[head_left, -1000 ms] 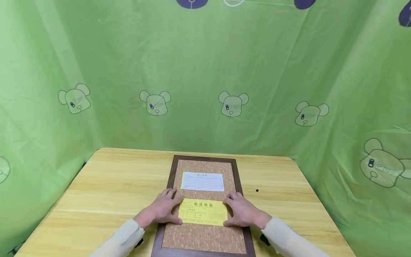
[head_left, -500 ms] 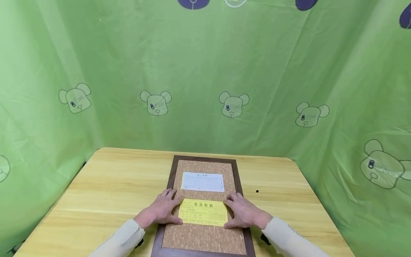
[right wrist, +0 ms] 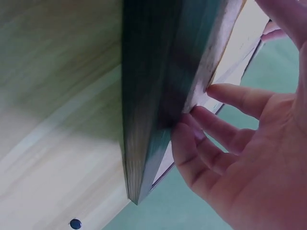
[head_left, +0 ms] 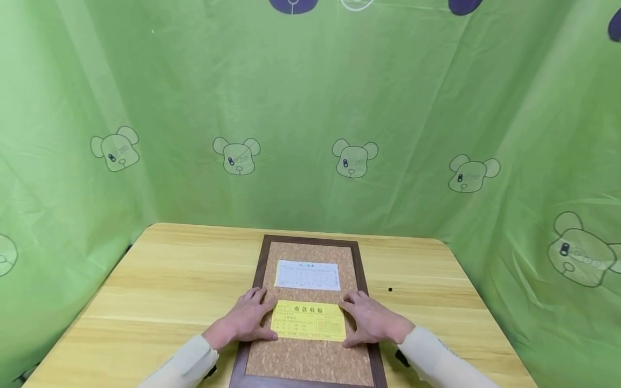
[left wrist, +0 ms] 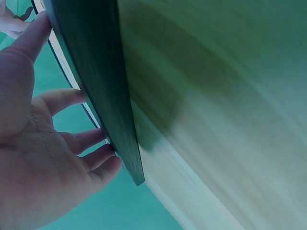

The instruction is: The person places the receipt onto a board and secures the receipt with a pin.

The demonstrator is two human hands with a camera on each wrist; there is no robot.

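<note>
A yellow receipt slip (head_left: 309, 320) with printed Chinese characters lies flat on a cork board (head_left: 305, 360) in a dark wooden frame (head_left: 359, 264). My left hand (head_left: 245, 318) rests at the slip's left side, thumb by its lower corner and fingers spread over the frame's edge. On the other side, my right hand (head_left: 370, 319) has its index fingertip at the upper right corner and its thumb just beyond the lower one. Both wrist views show relaxed, spread fingers touching the board, the left hand (left wrist: 57, 148) and the right hand (right wrist: 259, 143) alike.
Above the yellow slip, a white printed form (head_left: 308, 275) with a thin yellow left edge lies on the cork. The board rests on a pale wooden table (head_left: 184, 275) with a small black spot (head_left: 390, 289) to the right. A green curtain (head_left: 291, 97) surrounds the table.
My right thumb has shifted slightly to the right, off the slip's lower right corner. The left hand and both papers stay practically where they were.
</note>
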